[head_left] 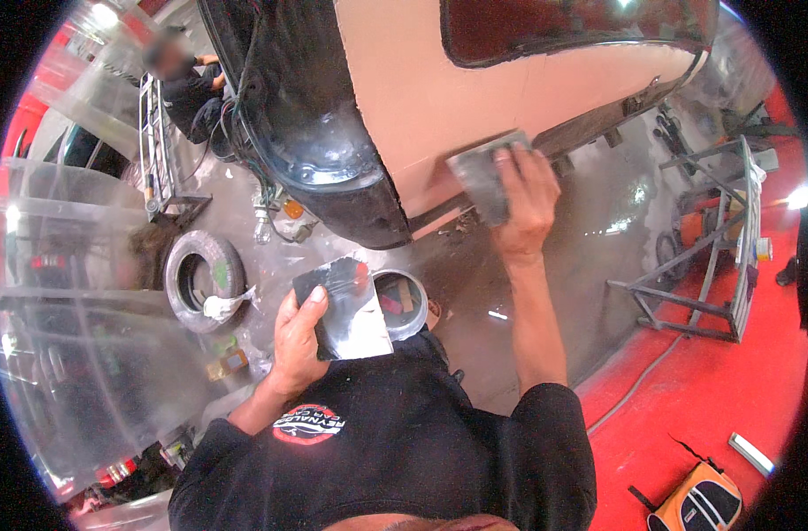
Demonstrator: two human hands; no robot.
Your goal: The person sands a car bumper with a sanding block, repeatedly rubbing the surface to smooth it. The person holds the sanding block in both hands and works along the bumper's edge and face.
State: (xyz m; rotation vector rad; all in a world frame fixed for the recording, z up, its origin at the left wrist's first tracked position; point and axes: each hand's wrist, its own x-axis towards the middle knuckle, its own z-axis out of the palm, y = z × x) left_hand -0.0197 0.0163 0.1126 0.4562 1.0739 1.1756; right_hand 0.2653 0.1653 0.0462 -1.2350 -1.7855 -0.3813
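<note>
My right hand (526, 199) grips a flat grey rectangular spreader (474, 181), pressing it on the pinkish body panel (413, 106) of a vehicle near its lower dark edge. My left hand (296, 341) holds a shiny rectangular metal plate (342, 311), thumb over its side, lower and to the left. Behind the plate, a round light-grey bucket (405, 301) is partly hidden. A dark, curved corner section (293, 133) of the vehicle adjoins the panel on the left, and a dark window (572, 31) sits above it.
A person (187, 93) in black crouches at upper left beside a metal stand (156, 150). A tyre (205, 274) lies on the floor. Plastic sheeting (76, 336) covers the left side. A metal frame (731, 265) stands right; an orange-black bag (696, 496) lies on the red floor.
</note>
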